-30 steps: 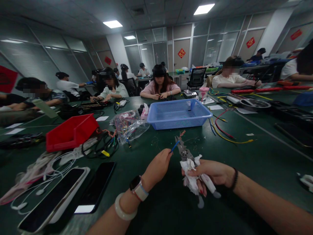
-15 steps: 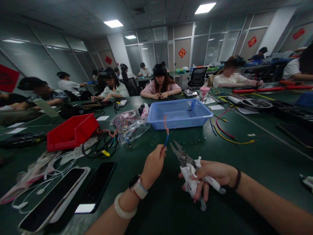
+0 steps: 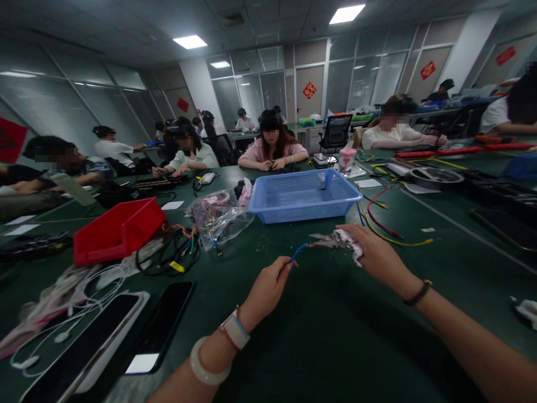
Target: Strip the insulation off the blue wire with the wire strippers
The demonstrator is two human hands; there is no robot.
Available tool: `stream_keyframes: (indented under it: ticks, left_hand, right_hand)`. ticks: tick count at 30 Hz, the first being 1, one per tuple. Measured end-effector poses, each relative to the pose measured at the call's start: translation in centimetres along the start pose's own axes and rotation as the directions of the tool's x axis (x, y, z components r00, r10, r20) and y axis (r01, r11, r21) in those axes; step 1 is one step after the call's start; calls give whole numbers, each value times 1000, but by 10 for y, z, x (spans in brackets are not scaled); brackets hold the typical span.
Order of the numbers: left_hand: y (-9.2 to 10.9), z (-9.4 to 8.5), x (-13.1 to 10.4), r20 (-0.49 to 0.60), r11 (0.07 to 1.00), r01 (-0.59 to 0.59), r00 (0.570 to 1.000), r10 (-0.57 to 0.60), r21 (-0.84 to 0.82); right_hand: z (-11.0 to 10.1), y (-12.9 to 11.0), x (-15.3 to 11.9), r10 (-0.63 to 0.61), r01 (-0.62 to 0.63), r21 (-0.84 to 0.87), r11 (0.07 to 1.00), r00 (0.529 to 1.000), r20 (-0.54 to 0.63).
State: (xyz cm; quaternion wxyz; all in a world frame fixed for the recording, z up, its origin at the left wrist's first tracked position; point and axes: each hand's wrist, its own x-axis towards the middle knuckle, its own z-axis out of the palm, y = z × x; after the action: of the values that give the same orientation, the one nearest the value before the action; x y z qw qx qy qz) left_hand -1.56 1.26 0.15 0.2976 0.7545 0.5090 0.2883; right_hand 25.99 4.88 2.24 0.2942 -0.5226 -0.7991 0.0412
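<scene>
Between its thumb and fingers, my left hand (image 3: 268, 285) pinches a short blue wire (image 3: 298, 252). The wire points up and to the right, with bare copper at its far end. My right hand (image 3: 375, 252) is wrapped around the pliers (image 3: 331, 240), whose handles are padded with white tissue. The plier jaws point left and meet the copper end; whether they are fully closed on it I cannot tell. Just beyond both hands stands a blue mesh basket (image 3: 306, 214).
A red bin (image 3: 119, 232), a clear bag of wires (image 3: 220, 218) and a black cable (image 3: 168, 260) lie left. Two phones (image 3: 161, 327) and white earphones (image 3: 90, 296) are nearer. Red and yellow wires (image 3: 390, 238) lie right of the basket. Several people sit across the table.
My right hand has turned over and raised the pliers, bringing their jaws to the wire's copper end. The wire has tilted from upright toward the right.
</scene>
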Motion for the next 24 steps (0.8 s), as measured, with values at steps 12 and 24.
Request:
stream_keyframes:
  ticks: [12, 24]
  left_hand:
    - [2, 3, -3, 121, 995, -78, 989, 84, -54]
    - [2, 5, -4, 156, 995, -46, 986, 60, -92]
  right_hand:
    - [24, -7, -11, -44, 44, -265, 963, 999, 5]
    - [32, -6, -14, -133, 134, -213, 968, 991, 22]
